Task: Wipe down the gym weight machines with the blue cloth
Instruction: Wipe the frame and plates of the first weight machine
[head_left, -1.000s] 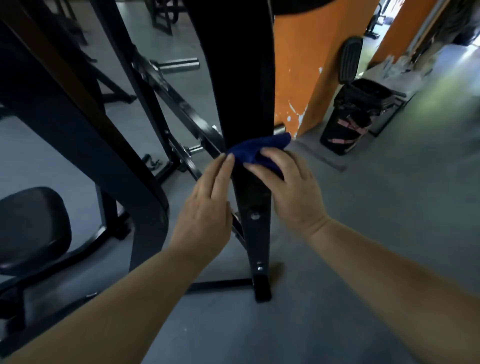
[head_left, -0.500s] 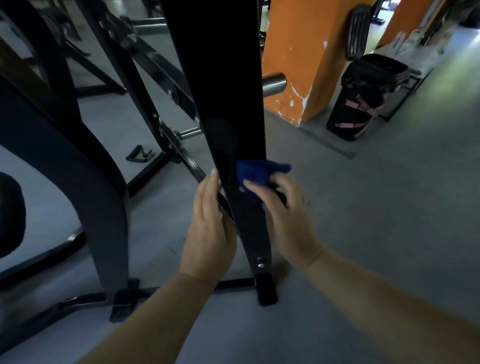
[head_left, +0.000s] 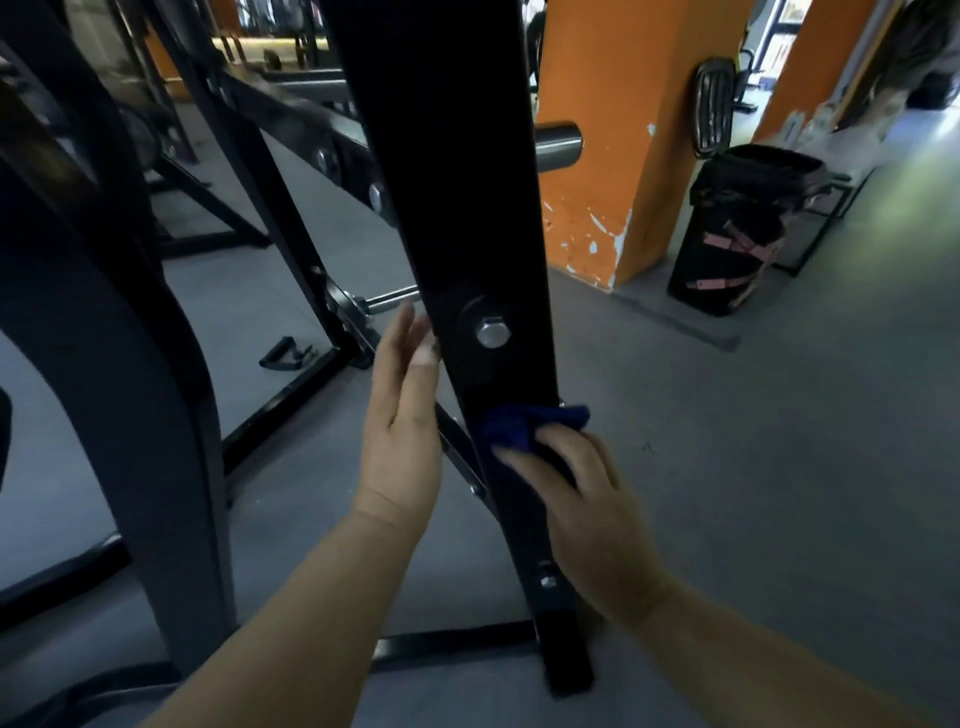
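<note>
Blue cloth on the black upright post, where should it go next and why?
Probably slide the right hand with the blue cloth further down the black post toward its foot: the cloth sits just below the bolt, and the lower stretch looks unwiped. The left hand steadies the post's edge.

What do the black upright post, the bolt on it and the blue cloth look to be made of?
Black upright post: probably painted steel, smooth with a slight sheen. Hexagonal silver bolt: bare bright metal, reflecting light. Crumpled blue cloth: soft matte fabric, folds bunched; weave too blurred to tell.

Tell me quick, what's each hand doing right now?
Left hand: open, straight fingers resting against the black upright post.
Right hand: holding the blue cloth against the post.
</note>
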